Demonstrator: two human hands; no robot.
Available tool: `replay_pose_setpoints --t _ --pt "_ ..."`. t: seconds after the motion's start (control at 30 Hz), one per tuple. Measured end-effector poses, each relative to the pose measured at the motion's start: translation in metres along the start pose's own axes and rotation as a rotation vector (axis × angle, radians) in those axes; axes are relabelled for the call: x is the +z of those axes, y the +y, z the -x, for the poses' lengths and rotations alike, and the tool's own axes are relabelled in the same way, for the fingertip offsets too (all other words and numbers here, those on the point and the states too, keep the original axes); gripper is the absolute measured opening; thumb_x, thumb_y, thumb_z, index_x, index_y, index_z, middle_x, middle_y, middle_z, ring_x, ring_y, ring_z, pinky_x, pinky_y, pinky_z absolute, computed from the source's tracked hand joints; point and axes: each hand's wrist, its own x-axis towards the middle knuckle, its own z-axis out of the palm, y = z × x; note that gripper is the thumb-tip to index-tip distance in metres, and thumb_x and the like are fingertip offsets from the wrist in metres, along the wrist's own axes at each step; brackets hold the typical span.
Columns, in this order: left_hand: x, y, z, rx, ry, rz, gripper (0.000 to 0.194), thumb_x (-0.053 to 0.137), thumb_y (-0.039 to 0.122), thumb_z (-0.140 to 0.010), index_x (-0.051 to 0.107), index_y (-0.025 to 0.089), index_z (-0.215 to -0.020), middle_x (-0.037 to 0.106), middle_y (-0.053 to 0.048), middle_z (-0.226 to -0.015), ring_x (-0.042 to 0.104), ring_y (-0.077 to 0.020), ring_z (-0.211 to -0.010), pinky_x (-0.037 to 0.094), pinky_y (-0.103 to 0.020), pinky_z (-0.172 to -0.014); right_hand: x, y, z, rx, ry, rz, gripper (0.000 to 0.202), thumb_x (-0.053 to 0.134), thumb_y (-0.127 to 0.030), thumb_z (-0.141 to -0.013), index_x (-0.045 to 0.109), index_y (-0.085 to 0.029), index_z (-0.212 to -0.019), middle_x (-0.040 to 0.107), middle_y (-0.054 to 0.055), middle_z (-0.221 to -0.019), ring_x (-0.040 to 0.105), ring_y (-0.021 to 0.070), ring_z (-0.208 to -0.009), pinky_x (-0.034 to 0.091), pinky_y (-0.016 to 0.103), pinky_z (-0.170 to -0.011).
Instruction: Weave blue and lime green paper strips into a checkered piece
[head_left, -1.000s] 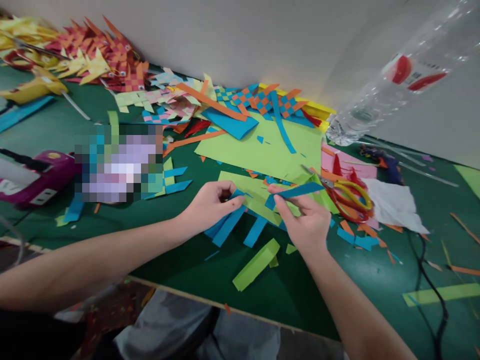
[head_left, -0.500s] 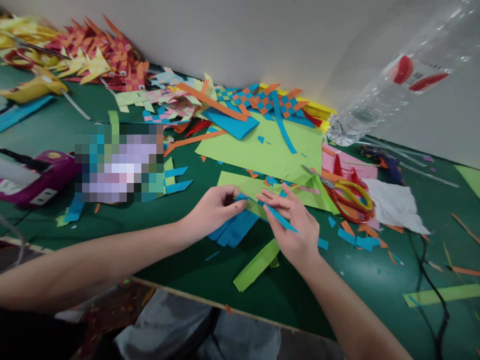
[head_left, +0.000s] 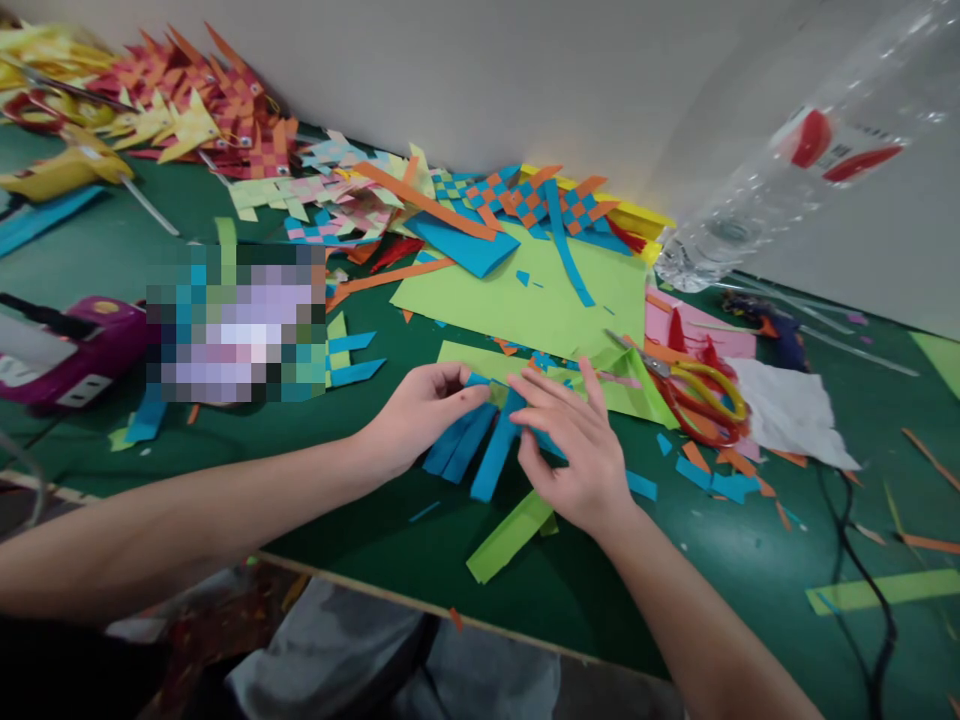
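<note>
My left hand (head_left: 420, 415) pinches the upper edge of a blue paper piece cut into strips (head_left: 491, 465), thumb on top. The strips fan downward, and a bit of green paper shows among them between my hands. Over the right side of the strips lies my right hand (head_left: 574, 450), its fingers stretched out and slightly apart, fingertips touching the paper. Part of the blue paper is hidden under that hand. Just below it, a folded light-green strip (head_left: 510, 540) rests on the table.
Scissors (head_left: 701, 390) with yellow and red handles lie right of my hands, beside white tissue (head_left: 791, 410). Green sheets (head_left: 525, 295) and woven paper fish (head_left: 525, 200) are behind. A plastic bottle (head_left: 787, 170) stands back right; a glue gun (head_left: 67, 170) lies far left.
My right hand has let a blue strip down, so it now hangs beside the others, and its fingers have straightened. The left hand keeps its pinch, shifted slightly.
</note>
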Motion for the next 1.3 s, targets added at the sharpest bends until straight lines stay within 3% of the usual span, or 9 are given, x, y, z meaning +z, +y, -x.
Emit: replay_pose_setpoints --t 0.1,0.23,0.33,0.47,0.63,0.77,0.87,1.0,1.3 --pt "-0.001 -0.001 0.0 -0.002 0.004 0.009 0.029 0.067 0.037 -0.076 0.047 0.017 -0.07 0.042 0.006 -0.057 0.037 -0.0051 -0.047 0.029 -0.018 -0.045 -0.004 -0.002 0.0 0.134 0.062 -0.151 0.029 0.047 -0.007 -0.08 0.055 -0.028 -0.097 0.061 0.001 -0.128 0.055 0.0226 -0.121 0.02 0.056 -0.116" --pt "-0.001 0.0 0.001 0.018 -0.01 -0.051 0.032 0.068 0.039 -0.075 0.047 0.017 -0.067 0.041 0.006 -0.056 0.038 -0.0058 -0.048 0.029 -0.019 -0.046 -0.005 0.001 -0.003 0.394 0.164 -0.336 0.023 0.053 -0.019 -0.085 0.055 -0.026 -0.107 0.064 0.005 -0.12 0.058 0.0216 -0.115 0.04 0.049 -0.105" --pt "0.001 0.001 0.0 0.044 -0.022 -0.067 0.033 0.069 0.039 -0.073 0.048 0.016 -0.065 0.042 0.006 -0.057 0.04 -0.0065 -0.051 0.031 -0.019 -0.048 -0.002 0.005 -0.004 0.536 0.147 -0.448 0.03 0.064 -0.03 -0.081 0.057 -0.025 -0.11 0.069 0.005 -0.106 0.065 0.0215 -0.101 0.051 0.043 -0.092" --pt "0.002 0.002 0.0 0.045 -0.029 -0.037 0.03 0.071 0.038 -0.072 0.052 0.015 -0.065 0.045 0.005 -0.058 0.043 -0.0069 -0.054 0.034 -0.018 -0.051 0.002 0.007 -0.002 0.63 0.108 -0.425 0.028 0.072 -0.036 -0.074 0.065 -0.025 -0.098 0.072 0.004 -0.096 0.068 0.0213 -0.09 0.057 0.036 -0.076" --pt "0.001 0.001 -0.001 0.03 -0.065 -0.044 0.026 0.07 0.039 -0.074 0.059 0.015 -0.071 0.054 0.003 -0.066 0.05 -0.008 -0.06 0.039 -0.018 -0.055 0.004 0.01 0.001 0.681 0.117 -0.554 0.023 0.075 -0.035 -0.071 0.068 -0.024 -0.09 0.072 0.002 -0.089 0.069 0.0206 -0.086 0.059 0.035 -0.073" --pt "-0.003 0.003 0.0 0.113 -0.095 -0.17 0.028 0.066 0.037 -0.079 0.065 0.019 -0.1 0.063 -0.001 -0.084 0.057 -0.0113 -0.073 0.044 -0.02 -0.064 0.004 0.013 0.001 0.698 0.107 -0.567 0.024 0.076 -0.035 -0.069 0.069 -0.022 -0.088 0.073 0.003 -0.087 0.07 0.022 -0.085 0.06 0.035 -0.071" --pt "-0.005 0.004 0.001 0.212 -0.112 -0.343 0.033 0.061 0.036 -0.082 0.062 0.021 -0.112 0.058 0.001 -0.076 0.051 -0.0098 -0.064 0.041 -0.019 -0.058 0.004 0.014 0.001 0.701 0.111 -0.562 0.025 0.076 -0.035 -0.069 0.068 -0.022 -0.088 0.073 0.004 -0.088 0.07 0.0223 -0.086 0.06 0.036 -0.072" --pt "-0.007 0.004 0.004 0.306 -0.109 -0.483 0.031 0.059 0.037 -0.084 0.064 0.022 -0.111 0.052 0.003 -0.068 0.045 -0.0091 -0.058 0.037 -0.019 -0.053 0.004 0.015 0.001 0.696 0.098 -0.578 0.025 0.076 -0.035 -0.069 0.068 -0.021 -0.088 0.073 0.004 -0.089 0.07 0.0216 -0.086 0.059 0.035 -0.073" --pt "-0.005 0.003 0.001 0.285 -0.119 -0.459 0.025 0.056 0.038 -0.086 0.065 0.021 -0.102 0.061 0.0 -0.076 0.049 -0.0097 -0.06 0.037 -0.02 -0.053 0.002 0.014 -0.001 0.692 0.069 -0.563 0.025 0.077 -0.035 -0.068 0.068 -0.021 -0.087 0.073 0.003 -0.087 0.07 0.02 -0.08 0.059 0.033 -0.07"
